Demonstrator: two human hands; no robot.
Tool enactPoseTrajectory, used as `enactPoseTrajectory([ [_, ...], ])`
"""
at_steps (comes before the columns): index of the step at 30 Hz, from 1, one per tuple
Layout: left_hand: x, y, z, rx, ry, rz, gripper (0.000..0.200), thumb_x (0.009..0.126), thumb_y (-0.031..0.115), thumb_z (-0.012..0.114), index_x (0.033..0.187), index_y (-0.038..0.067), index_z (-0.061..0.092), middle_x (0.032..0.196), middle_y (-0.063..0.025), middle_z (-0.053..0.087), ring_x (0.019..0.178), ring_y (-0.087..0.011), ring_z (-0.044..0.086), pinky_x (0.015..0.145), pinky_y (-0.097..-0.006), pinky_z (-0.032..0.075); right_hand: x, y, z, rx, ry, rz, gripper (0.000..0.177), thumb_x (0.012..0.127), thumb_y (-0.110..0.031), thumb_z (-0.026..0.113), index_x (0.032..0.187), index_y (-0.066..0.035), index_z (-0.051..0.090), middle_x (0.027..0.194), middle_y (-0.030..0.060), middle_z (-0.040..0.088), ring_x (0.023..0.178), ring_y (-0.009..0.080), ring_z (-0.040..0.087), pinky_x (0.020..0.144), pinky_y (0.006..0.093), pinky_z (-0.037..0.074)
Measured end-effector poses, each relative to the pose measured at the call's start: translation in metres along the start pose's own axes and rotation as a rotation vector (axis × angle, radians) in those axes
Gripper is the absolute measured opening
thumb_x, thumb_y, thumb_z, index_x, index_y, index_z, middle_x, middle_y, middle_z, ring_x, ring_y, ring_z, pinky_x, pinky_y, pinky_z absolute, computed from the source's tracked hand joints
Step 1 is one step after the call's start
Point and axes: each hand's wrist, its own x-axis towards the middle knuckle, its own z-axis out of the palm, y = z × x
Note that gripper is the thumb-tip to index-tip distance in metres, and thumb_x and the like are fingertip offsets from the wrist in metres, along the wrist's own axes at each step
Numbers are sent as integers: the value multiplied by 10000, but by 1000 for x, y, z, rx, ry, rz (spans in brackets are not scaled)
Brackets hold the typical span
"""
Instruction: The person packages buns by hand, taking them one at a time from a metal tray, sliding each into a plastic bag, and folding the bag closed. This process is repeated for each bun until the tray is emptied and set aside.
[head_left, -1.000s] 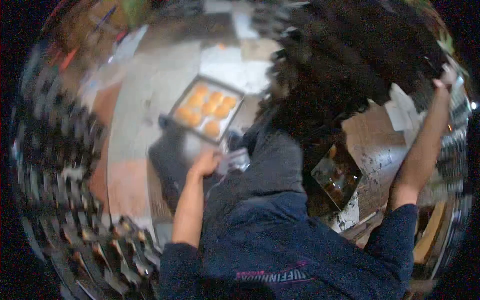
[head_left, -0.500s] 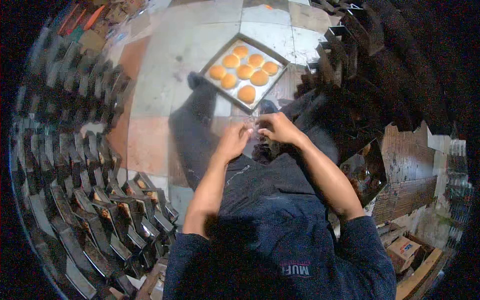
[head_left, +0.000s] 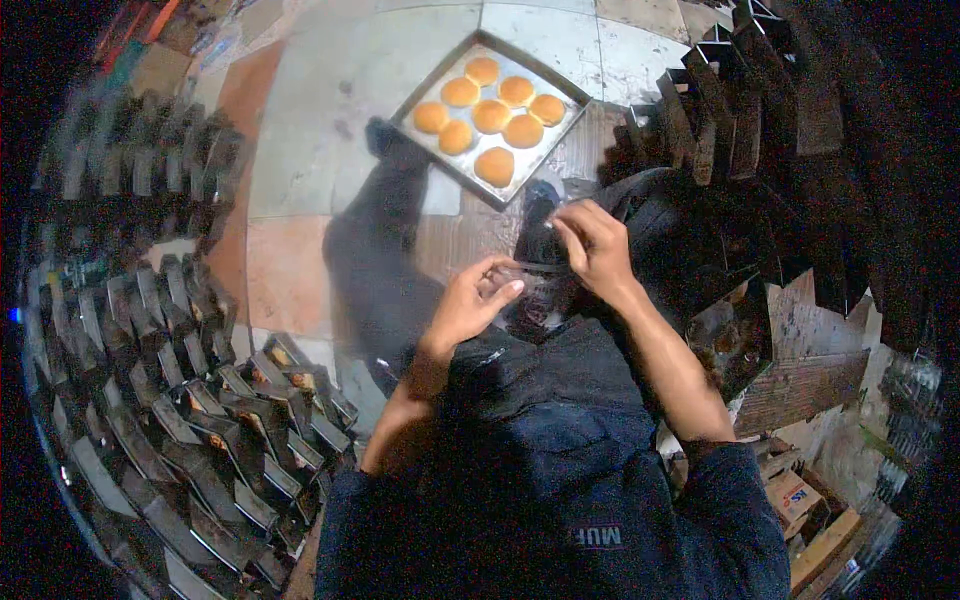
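Observation:
My left hand (head_left: 470, 303) is over my lap, with its thumb and fingers curled around a piece of clear plastic film (head_left: 508, 278). To the right and a little higher, my right hand (head_left: 597, 248) is in a pinch, thumb against forefinger; what lies between those fingertips is too small to make out. Crumpled see-through plastic (head_left: 538, 308) rests on my dark trousers below both hands. Just beyond my hands, a square metal tray (head_left: 447, 172) on the floor carries several round golden buns (head_left: 492, 116).
Dark metal pans or tins (head_left: 215, 425) are stacked along the left, and more dark metal trays (head_left: 715, 110) rise on the right. A cardboard box (head_left: 792, 500) sits at lower right. The floor has large pale and reddish tiles (head_left: 290, 270).
My hands, close together before, have moved apart: the right one up and to the right, the left one slightly down. The tray appears a little higher in view.

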Motion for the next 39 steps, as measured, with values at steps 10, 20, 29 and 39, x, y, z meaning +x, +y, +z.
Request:
enactPoseTrajectory([
  [10, 4, 1, 1, 136, 100, 125, 225, 868, 196, 669, 998, 14, 643, 867, -111, 646, 753, -226, 631, 710, -326, 490, 18, -4, -17, 24, -560, 20, 303, 751, -110, 701, 1022, 12, 638, 1032, 197, 641, 965, 341, 619, 849, 409, 484],
  [20, 3, -6, -20, -78, 322, 131, 489, 825, 301, 721, 1167, -15, 573, 910, -104, 634, 839, -162, 603, 748, -325, 499, 39, -37, -30, 128, 347, 104, 91, 820, -16, 669, 901, -2, 708, 839, 104, 700, 758, 167, 657, 697, 289, 512],
  [29, -3, -29, -120, -496, 699, 317, 410, 887, 285, 614, 1085, -69, 554, 948, -118, 618, 831, -176, 604, 766, -294, 505, 104, -60, 40, 421, 58, -243, 129, 733, 53, 680, 851, 9, 704, 756, 123, 681, 617, 219, 639, 557, 300, 507],
  [39, -14, -50, -117, -452, 1254, -131, 268, 892, 198, 617, 1049, -15, 578, 801, -43, 557, 676, -132, 529, 609, -273, 472, 182, 147, 178, 438, -375, 560, 431, 924, -389, 545, 901, 27, 652, 862, 150, 659, 852, 251, 628, 767, 342, 476],
])
